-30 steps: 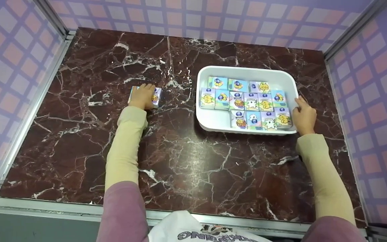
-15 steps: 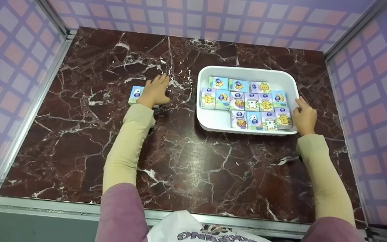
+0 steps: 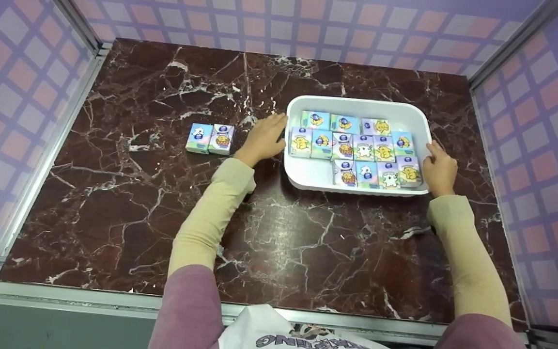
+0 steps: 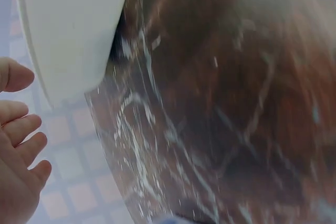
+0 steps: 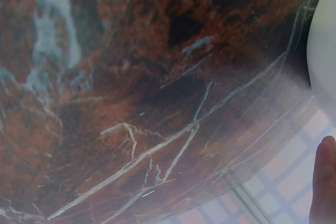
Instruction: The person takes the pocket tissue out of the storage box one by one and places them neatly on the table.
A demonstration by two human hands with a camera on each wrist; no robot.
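A white plastic tub [image 3: 308, 177] stands right of the table's middle. It holds several small printed boxes [image 3: 364, 148] in uneven rows. My left hand [image 3: 264, 138] is at the tub's left rim, its fingers fairly straight. The left wrist view shows that hand's fingers [image 4: 23, 129] beside the tub's white wall [image 4: 73, 30]; contact is hard to tell. At the opposite end, my right hand [image 3: 440, 169] grips the right rim. Only one finger [image 5: 323, 182] of it appears in the right wrist view. Two more boxes [image 3: 209, 139] lie side by side on the table, left of my left hand.
The table [image 3: 269, 242] has a dark red marbled top with white veins. Checkered purple panels [image 3: 279, 29] enclose it at the back and both sides. A metal rail [image 3: 66, 295] runs along the front edge. The tub's front left corner shows bare floor.
My left hand has come off the two boxes and moved right to the tub's left rim, leaving both boxes in view. The right hand and the tub have hardly moved.
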